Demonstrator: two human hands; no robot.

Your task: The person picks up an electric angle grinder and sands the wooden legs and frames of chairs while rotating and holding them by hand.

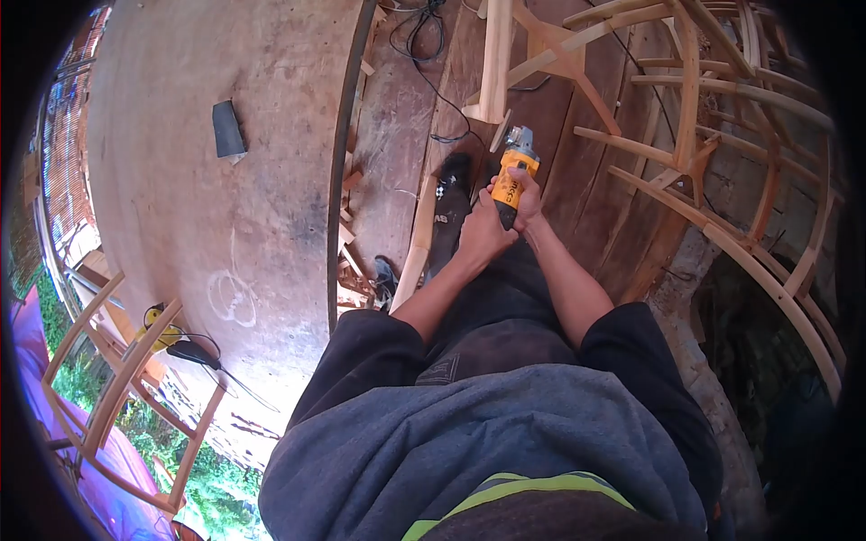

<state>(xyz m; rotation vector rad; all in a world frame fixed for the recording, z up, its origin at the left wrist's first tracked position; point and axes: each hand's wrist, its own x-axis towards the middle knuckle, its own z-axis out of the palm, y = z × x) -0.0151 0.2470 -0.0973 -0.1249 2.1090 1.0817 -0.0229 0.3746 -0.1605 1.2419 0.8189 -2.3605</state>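
Observation:
A yellow and black angle grinder (pixel 512 185) is held in both hands over my lap, its grey metal head pointing away from me. My left hand (pixel 485 227) is closed around the rear end of the grinder's body. Higher up on the body, my right hand (pixel 523 197) wraps round it from the right side. Just past the grinder head, a pale wooden piece (pixel 492 77) reaches down from the top of the view. The grinder's disc is too small to make out clearly.
A large wooden board (pixel 280 198) on the left bears a dark sheet piece (pixel 229 129). Wooden chair frames (pixel 686 108) crowd the upper right. Another frame (pixel 117 406) and a yellow and black tool (pixel 167 335) are lower left. A black cable (pixel 424 36) lies ahead.

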